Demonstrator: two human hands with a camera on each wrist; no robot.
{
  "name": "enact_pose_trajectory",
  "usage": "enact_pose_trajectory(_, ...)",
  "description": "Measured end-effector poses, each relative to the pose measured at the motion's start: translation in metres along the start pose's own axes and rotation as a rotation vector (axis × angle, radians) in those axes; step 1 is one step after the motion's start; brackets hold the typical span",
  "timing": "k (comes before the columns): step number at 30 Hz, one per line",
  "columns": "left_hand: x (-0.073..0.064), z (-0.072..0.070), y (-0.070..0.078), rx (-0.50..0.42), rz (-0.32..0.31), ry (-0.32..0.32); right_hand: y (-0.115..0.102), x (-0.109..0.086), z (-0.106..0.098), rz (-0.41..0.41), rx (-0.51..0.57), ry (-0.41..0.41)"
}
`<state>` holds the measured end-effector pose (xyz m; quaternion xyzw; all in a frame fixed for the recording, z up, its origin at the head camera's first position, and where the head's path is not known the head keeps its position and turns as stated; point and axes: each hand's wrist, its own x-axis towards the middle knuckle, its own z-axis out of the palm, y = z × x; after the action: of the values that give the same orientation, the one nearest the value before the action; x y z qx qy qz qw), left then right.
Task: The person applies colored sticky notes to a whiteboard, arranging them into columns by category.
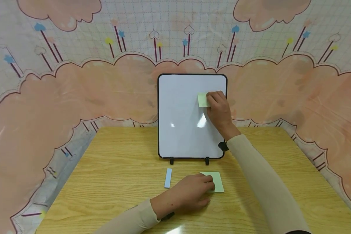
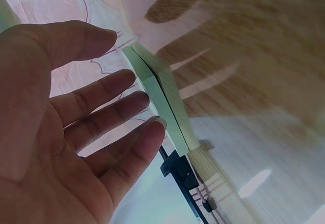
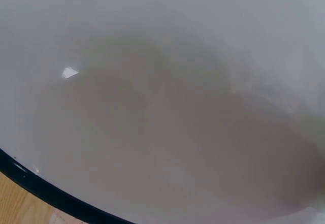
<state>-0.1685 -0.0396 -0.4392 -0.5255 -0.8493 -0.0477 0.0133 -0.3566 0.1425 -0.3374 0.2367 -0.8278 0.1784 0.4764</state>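
Observation:
A whiteboard (image 1: 178, 139) with a black rim stands upright on the table. My right hand (image 1: 220, 109) is up at its right half and pinches a pale green sticky note (image 1: 202, 100) at the board's surface, its fingers covering the note's right side. In the right wrist view the whiteboard (image 3: 167, 10) fills most of the picture, with a blurred reflection of the hand. Down on the table lies a pad of pale green sticky notes (image 1: 217, 182). My left hand (image 1: 190, 191) is over the pad's left side. In the left wrist view its relaxed fingertips are right at the pad's edge (image 2: 162, 99).
A narrow light blue strip (image 1: 168, 178) lies on the table left of the pad. Two black feet (image 1: 207, 161) hold the whiteboard's lower edge. Behind the wooden table (image 1: 120, 156) hangs a patterned cloth (image 1: 111, 87), which also runs along both sides.

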Motion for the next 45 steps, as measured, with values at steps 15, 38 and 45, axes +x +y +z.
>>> enact_pose_trajectory(15,0.001,0.000,0.002,-0.005,-0.011,-0.009,0.002,-0.001,0.000,0.003,0.007,-0.013)
enact_pose_trajectory(38,0.002,0.006,0.009,0.032,-0.015,0.015,-0.001,-0.016,-0.010,0.000,-0.048,-0.103)
enact_pose_trajectory(45,0.003,0.006,0.013,0.026,-0.021,0.006,-0.003,-0.024,-0.015,-0.022,-0.077,-0.141)
